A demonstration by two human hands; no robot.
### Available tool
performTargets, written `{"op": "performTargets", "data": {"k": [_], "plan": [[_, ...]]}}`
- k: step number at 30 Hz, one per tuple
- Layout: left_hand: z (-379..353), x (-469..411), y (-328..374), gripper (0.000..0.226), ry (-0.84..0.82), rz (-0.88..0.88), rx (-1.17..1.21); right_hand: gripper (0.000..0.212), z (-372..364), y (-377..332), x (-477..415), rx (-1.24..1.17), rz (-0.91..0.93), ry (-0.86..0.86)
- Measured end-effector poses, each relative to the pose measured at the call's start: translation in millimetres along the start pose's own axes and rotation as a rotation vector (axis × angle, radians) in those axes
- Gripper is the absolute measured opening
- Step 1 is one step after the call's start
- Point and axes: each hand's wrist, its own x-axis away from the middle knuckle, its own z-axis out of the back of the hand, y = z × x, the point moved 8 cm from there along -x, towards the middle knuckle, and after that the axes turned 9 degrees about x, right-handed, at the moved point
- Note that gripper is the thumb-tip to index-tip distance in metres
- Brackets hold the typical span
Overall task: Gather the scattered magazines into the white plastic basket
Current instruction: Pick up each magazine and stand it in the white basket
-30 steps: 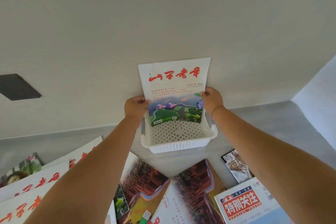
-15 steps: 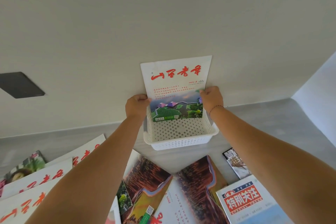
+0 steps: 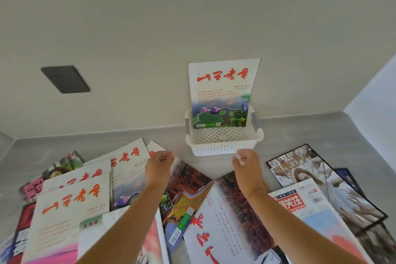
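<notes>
The white plastic basket (image 3: 222, 146) stands against the back wall on the grey surface. One white magazine with red title and a landscape picture (image 3: 221, 92) stands upright in it, leaning on the wall. My left hand (image 3: 158, 167) and my right hand (image 3: 246, 166) hover in front of the basket, both empty with loosely curled fingers. Several magazines lie scattered below: white ones with red titles (image 3: 70, 210) on the left, reddish forest covers (image 3: 188, 180) in the middle, a red-banner one (image 3: 300, 203) on the right.
A dark grey plate (image 3: 65, 79) is set in the wall at left. A black-edged magazine (image 3: 310, 169) lies at the right. A white wall (image 3: 372, 96) closes the right side. Bare grey surface shows beside the basket.
Both hands let go of the white magazine, which now stands in the basket, and drew back toward me. The view has tilted down, showing more magazines.
</notes>
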Motion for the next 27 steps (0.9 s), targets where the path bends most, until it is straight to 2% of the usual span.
{"op": "performTargets", "data": {"k": [6,11,15,18,20,23,27], "plan": [[88,56,-89,0.017,0.075,0.136,-0.069,0.009,-84,11,106,0.041,-0.033,-0.292],[167,96,-145,0.026,0.247,0.185,-0.151,0.016,-141,9,172,0.083,-0.113,-0.504],[207,119,-171,0.039,0.345,0.29,-0.219,0.017,-163,3,201,0.114,-0.139,-0.553],[215,123,-182,0.039,0.304,0.316,-0.168,0.008,-165,-4,208,0.107,-0.169,-0.516],[215,123,-186,0.041,0.272,0.324,-0.097,0.024,-168,-4,210,0.091,-0.208,-0.514],[214,122,-189,0.042,0.232,0.349,-0.022,0.008,-176,0,217,0.068,-0.227,-0.576],[202,119,-183,0.051,0.145,0.345,0.037,0.012,-183,-6,228,-0.112,-0.248,-0.649]]}}
